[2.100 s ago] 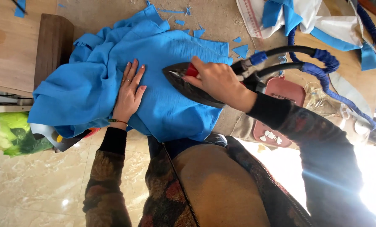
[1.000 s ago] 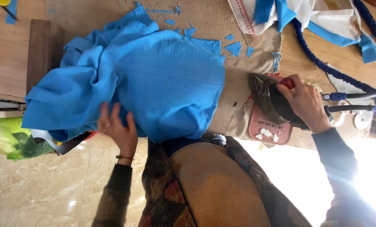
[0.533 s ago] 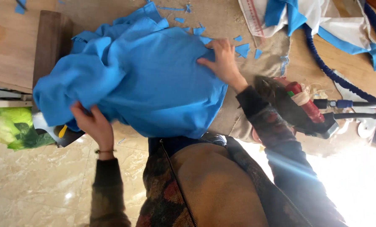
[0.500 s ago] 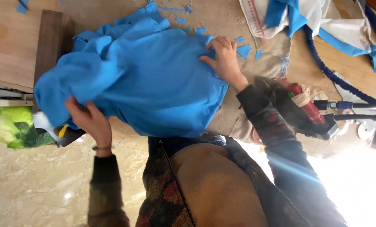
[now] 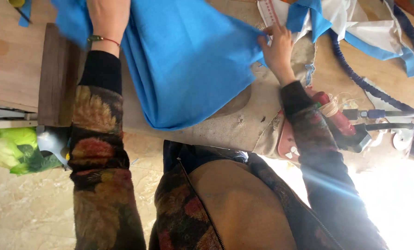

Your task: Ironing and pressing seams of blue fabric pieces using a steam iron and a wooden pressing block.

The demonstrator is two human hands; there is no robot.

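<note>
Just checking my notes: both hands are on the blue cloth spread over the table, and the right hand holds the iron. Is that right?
Not quite. In the head view the right hand holds no iron; it grips the edge of the blue cloth, as does the left hand. The iron sits apart on its stand by the right forearm.

Daylight glare blows out the lower right; slight motion blur.

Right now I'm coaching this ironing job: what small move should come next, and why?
Probably draw the blue cloth flat across the padded board. Both hands, left hand and right hand, grip its edges, it lies creased, and the iron sits parked aside.
</note>
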